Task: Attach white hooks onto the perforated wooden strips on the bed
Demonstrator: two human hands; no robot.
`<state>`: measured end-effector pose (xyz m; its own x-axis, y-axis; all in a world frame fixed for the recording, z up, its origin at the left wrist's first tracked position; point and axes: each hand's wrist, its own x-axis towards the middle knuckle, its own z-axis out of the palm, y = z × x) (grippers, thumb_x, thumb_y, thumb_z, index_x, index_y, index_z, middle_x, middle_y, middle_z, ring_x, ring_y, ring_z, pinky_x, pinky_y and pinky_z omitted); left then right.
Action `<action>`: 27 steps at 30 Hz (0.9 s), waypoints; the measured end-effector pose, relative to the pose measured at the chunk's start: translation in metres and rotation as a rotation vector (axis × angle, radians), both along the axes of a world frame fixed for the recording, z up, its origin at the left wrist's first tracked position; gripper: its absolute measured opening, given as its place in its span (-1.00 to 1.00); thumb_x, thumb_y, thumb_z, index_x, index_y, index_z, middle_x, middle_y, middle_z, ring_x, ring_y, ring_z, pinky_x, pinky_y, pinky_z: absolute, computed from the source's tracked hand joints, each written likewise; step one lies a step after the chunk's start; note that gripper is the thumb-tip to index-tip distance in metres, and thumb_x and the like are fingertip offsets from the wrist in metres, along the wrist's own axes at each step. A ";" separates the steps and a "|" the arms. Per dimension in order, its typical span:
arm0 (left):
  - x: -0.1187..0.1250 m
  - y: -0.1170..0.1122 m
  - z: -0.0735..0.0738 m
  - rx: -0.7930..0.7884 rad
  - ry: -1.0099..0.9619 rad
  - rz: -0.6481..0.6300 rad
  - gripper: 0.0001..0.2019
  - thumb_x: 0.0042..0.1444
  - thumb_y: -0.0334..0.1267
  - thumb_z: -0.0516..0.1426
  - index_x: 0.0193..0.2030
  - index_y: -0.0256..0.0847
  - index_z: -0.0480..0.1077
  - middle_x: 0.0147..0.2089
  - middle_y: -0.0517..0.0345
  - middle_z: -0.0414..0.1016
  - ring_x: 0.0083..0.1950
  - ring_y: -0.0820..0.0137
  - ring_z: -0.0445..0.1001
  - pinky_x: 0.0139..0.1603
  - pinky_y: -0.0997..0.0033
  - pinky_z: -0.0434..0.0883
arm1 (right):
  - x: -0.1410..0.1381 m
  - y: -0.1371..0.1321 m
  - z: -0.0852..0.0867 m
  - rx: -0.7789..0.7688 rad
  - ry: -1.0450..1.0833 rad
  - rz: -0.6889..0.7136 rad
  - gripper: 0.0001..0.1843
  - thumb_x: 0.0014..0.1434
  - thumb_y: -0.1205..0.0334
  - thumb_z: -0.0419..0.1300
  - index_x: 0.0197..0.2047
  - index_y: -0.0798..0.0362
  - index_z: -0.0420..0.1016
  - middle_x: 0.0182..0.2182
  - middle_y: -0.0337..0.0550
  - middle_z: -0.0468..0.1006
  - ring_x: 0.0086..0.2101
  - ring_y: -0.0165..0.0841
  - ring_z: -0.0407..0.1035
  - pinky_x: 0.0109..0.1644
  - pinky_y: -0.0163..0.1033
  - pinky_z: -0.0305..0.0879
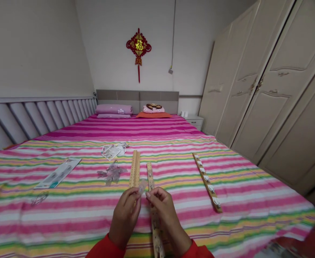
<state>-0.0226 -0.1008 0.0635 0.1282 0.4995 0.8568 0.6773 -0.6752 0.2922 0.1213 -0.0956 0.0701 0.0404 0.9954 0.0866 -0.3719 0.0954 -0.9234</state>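
Head view: left hand [125,216] pinches clear plastic piece [142,186].

the bedsheet [66,218] runs in pink, white, green and yellow stripes, turning deeper magenta toward the headboard. the pale wooden strip [134,168] is dotted with rows of small holes, beside a clear plastic piece [142,186]. the sleeves [105,247] are red; the knot ornament [138,46] is red and gold.

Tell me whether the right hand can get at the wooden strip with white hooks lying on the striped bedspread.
Likely yes: the right hand has only the pink striped bedspread between it and the light wooden strip with white hooks, so nothing stands in the way.
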 end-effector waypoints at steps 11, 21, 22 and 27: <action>0.017 0.004 -0.001 0.019 0.090 0.006 -0.80 0.15 -0.53 0.02 -0.17 -0.18 0.35 -0.15 0.05 0.42 -0.07 0.40 0.46 -0.05 0.39 0.50 | -0.001 0.007 -0.007 -0.104 0.003 -0.053 -0.67 -0.25 0.06 0.43 -0.58 0.14 0.48 -0.70 -0.31 0.38 -0.63 -0.49 0.17 -0.52 -0.36 0.07; 0.028 0.022 -0.015 -0.116 0.053 -0.075 -0.78 0.16 -0.50 0.00 -0.20 -0.16 0.40 -0.16 0.07 0.45 -0.08 0.39 0.46 -0.06 0.38 0.47 | 0.005 0.027 -0.014 -0.106 0.025 -0.041 -0.80 -0.21 0.18 0.36 -0.61 0.12 0.49 -0.71 -0.31 0.38 -0.63 -0.48 0.16 -0.52 -0.36 0.10; 0.030 0.024 -0.014 -0.146 0.049 -0.101 -0.79 0.15 -0.49 0.01 -0.22 -0.15 0.40 -0.15 0.07 0.45 -0.06 0.38 0.45 -0.05 0.36 0.46 | 0.006 0.032 -0.015 -0.098 0.036 -0.037 -0.82 -0.21 0.19 0.35 -0.61 0.12 0.49 -0.70 -0.30 0.39 -0.62 -0.48 0.18 -0.51 -0.36 0.11; 0.032 0.046 -0.003 -0.357 -0.119 -0.180 -0.90 0.10 -0.28 0.13 -0.24 -0.14 0.45 -0.10 0.04 0.46 -0.01 0.31 0.45 0.01 0.29 0.43 | 0.016 0.066 -0.023 -0.085 0.033 -0.005 -0.81 -0.21 0.19 0.34 -0.60 0.12 0.47 -0.72 -0.29 0.40 -0.65 -0.49 0.21 -0.53 -0.38 0.12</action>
